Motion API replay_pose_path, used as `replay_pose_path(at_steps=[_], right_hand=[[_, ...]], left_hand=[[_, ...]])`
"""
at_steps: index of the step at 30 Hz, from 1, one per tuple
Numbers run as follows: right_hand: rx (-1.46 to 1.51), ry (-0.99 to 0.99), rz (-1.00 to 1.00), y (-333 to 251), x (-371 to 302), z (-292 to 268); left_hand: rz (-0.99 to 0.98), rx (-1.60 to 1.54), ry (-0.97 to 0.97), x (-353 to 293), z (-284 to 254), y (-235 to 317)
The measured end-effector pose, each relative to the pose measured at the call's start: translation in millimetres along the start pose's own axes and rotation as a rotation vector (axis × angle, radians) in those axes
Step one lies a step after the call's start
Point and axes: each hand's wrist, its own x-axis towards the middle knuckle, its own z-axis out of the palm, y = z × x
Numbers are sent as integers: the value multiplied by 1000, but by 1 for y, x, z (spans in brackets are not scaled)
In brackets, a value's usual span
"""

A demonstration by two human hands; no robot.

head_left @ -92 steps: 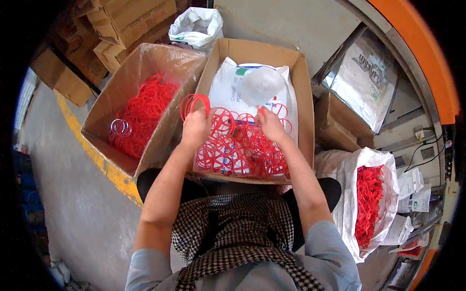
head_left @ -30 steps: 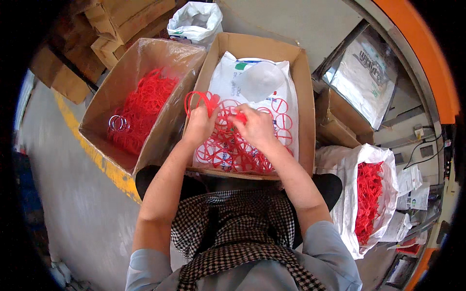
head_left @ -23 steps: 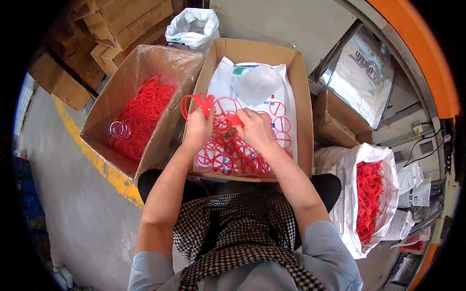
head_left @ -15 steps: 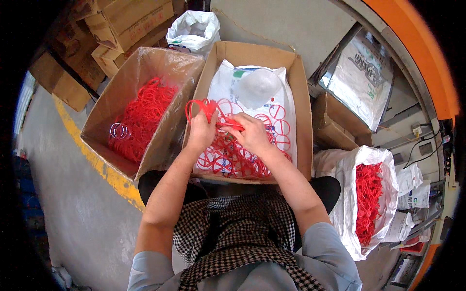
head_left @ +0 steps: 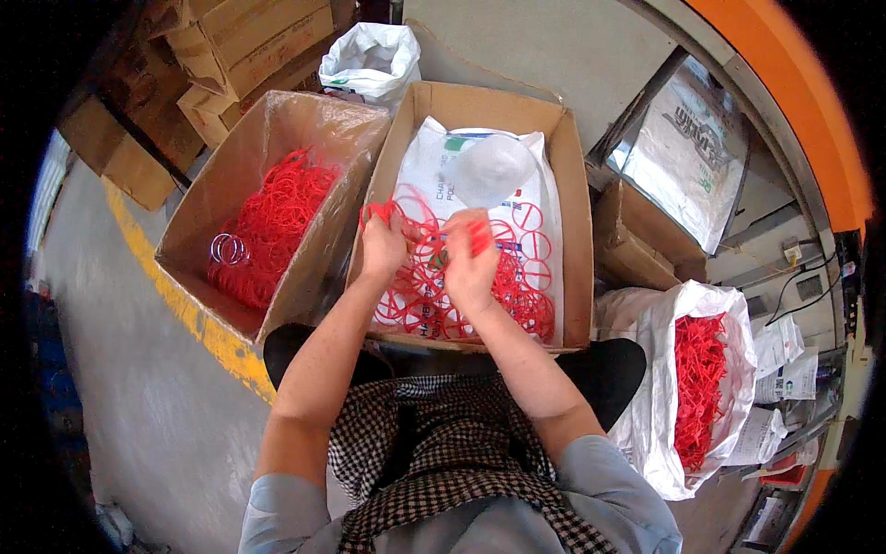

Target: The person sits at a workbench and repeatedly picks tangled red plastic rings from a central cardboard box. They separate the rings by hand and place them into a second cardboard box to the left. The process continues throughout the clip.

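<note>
My left hand [head_left: 382, 245] is closed round a bunch of thin red plastic rings [head_left: 378, 212] above the left side of the middle cardboard box [head_left: 574, 222]. Just to its right, my right hand [head_left: 469, 268] is closed and slightly smeared by motion. A small bundle of red plastic strips [head_left: 478, 236] shows at its fingers. Below both hands, loose red rings with crossbars [head_left: 528, 305] lie over a white printed sack [head_left: 425, 171] in the box. A translucent whitish round piece [head_left: 496, 172] rests on the sack's far part.
To the left stands a plastic-lined carton [head_left: 194, 245] with a heap of red rings [head_left: 286, 208]. An open white sack [head_left: 637, 369] on the right holds short red pieces [head_left: 699, 388]. Another white sack [head_left: 369, 60] stands behind; stacked cartons [head_left: 245, 46] are far left.
My right hand has drawn back from the bunch in my left hand and turned upward, carrying red strips. The left hand stays near its place with the rings.
</note>
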Motion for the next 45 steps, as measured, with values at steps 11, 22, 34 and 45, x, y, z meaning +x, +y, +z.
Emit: replay_pose_path(at_steps=[11, 22, 34, 45], right_hand=[[-451, -293, 427, -9, 22, -15], [-856, -436, -2, 41, 26, -23], [-689, -421, 26, 53, 17, -15], [892, 590, 1023, 109, 26, 6]], left_hand=[[436, 254, -102, -4, 3, -11], [503, 129, -242, -8, 0, -11], [329, 64, -314, -6, -11, -2], [12, -949, -353, -14, -9, 9]])
